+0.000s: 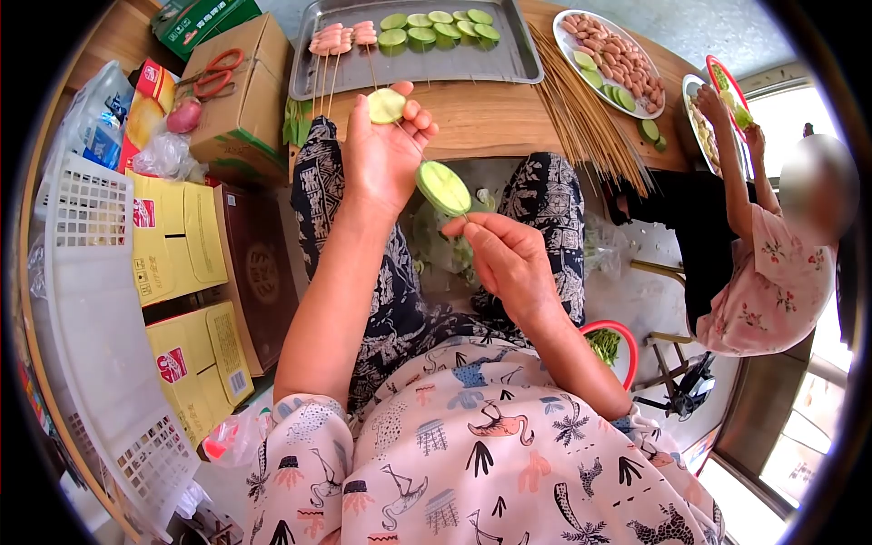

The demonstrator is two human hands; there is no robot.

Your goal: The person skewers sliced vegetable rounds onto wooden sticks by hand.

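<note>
My left hand point(383, 154) is turned palm up, its thumb and fingers curled around a pale round zucchini slice point(386, 105). Lower and to the right, my right hand point(510, 263) pinches a thin bamboo skewer point(467, 218) between thumb and forefinger. Green-rimmed zucchini slices point(443, 188) sit on that skewer, just above my fingertips. The two hands are apart, over my lap. Beyond them, a metal tray point(427, 89) holds rows of zucchini slices point(421, 36) and several skewers of pink sausage pieces point(331, 39), whose sticks overhang the near edge.
Loose bamboo skewers point(581, 118) lie on the wooden table point(490, 118), beside a white plate point(647, 111) of pink sausages and zucchini. At right, another person point(772, 263) raises their hands by a red-rimmed basket point(718, 68). Cardboard boxes point(238, 91) and a white crate point(91, 318) line the left.
</note>
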